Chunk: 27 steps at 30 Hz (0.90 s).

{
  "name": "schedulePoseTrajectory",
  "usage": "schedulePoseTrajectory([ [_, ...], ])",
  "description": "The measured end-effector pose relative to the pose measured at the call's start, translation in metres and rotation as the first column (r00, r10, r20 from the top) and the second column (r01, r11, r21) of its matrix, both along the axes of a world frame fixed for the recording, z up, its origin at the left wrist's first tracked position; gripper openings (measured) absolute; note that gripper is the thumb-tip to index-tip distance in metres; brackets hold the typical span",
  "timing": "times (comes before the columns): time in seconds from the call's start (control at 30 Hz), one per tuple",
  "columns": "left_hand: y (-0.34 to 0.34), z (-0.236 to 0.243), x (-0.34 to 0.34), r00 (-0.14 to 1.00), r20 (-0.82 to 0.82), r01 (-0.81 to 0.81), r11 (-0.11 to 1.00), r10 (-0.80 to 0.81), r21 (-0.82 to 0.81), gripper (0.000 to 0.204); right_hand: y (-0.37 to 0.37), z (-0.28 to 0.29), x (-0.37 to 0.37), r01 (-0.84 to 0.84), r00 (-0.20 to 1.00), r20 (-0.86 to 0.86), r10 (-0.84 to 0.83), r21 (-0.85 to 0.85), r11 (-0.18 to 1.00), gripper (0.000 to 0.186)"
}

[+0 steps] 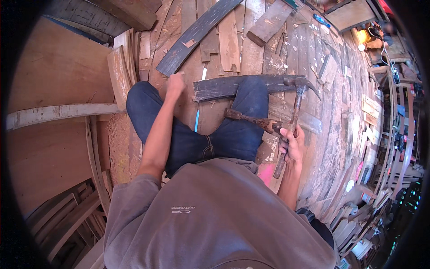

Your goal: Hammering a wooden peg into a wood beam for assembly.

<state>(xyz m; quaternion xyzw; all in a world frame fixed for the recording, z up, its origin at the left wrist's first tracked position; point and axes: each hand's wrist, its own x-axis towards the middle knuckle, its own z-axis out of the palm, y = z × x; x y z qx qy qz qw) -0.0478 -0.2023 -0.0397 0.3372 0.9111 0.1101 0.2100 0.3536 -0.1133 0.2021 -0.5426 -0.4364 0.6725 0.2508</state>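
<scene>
My right hand (pixel 293 142) is closed around two tools at once. One is a claw hammer (pixel 297 104) with a rusty metal head and a long handle slanting down through my fingers. The other is a tool with a worn brown wooden handle (pixel 255 120), lying crosswise over my right thigh; its exact kind is unclear. My left hand (pixel 176 84) is closed beside the near end of a long dark board (pixel 197 39), and what its fingers hold, if anything, is hidden. A second dark board (pixel 219 88) lies across in front of me, partly behind my right knee.
Planks make up the floor (pixel 331 148), strewn with wood chips and offcuts. A thick wood block (pixel 271 22) lies ahead. Curved wood pieces (pixel 118 74) stand by a plywood panel (pixel 62 62) at left. Tools and clutter line the right side, near an orange power tool (pixel 374 43).
</scene>
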Motion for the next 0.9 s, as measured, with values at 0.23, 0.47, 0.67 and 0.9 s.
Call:
schedulePoseTrajectory([
  [0.23,-0.013,-0.065,-0.020,0.970,0.219,0.128,0.989,-0.108,-0.078,0.064,0.007,-0.008,-0.004,-0.041,0.999,-0.029,0.039,-0.038,0.998,0.028],
  [0.47,0.031,-0.092,0.010,0.573,0.789,-0.070,0.972,0.222,-0.223,0.056,0.008,-0.004,0.003,-0.027,1.000,0.002,0.027,-0.029,0.999,0.029],
  [0.67,0.022,-0.132,0.000,0.395,0.883,-0.064,0.967,0.253,-0.248,0.039,0.004,0.006,0.008,-0.025,1.000,-0.017,0.025,-0.020,0.999,0.031],
  [0.9,0.016,-0.137,0.008,0.524,0.844,-0.384,0.916,0.112,0.117,0.041,0.002,0.010,0.018,-0.049,0.999,-0.008,0.049,0.057,0.997,0.034],
])
